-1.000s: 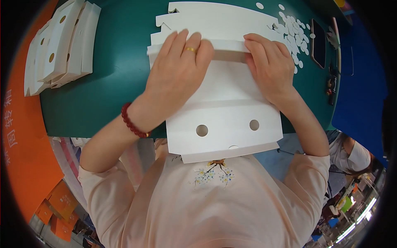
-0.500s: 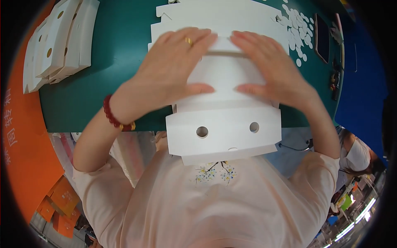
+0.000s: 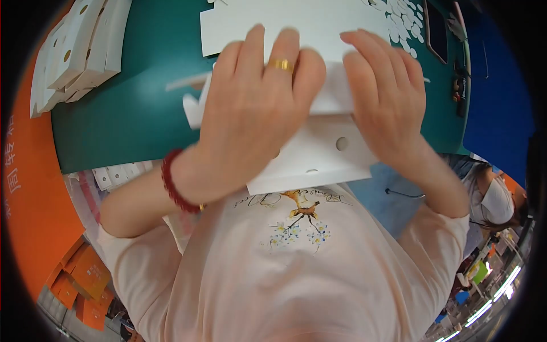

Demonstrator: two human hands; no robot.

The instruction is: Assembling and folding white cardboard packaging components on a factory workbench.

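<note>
A white cardboard box, partly folded, lies at the table's near edge against my shirt. Its near panel has round holes, and one is mostly covered by my left hand. My left hand, with a gold ring and a red bead bracelet, grips the box's left part with bent fingers; the thumb is hidden. Over the right part, my right hand bends its fingers round the far side. Small end flaps stick out past my left hand, blurred by motion. Beyond the hands lie flat white cardboard sheets.
Folded white boxes with holes are stacked at the far left of the green table. Loose white discs, a phone and a small dark item lie at the right. Another person is at the right.
My hands have gone from lying spread over the flat box sheet to gripping it. The far part is now folded up, with side flaps raised. The view has shifted slightly.
</note>
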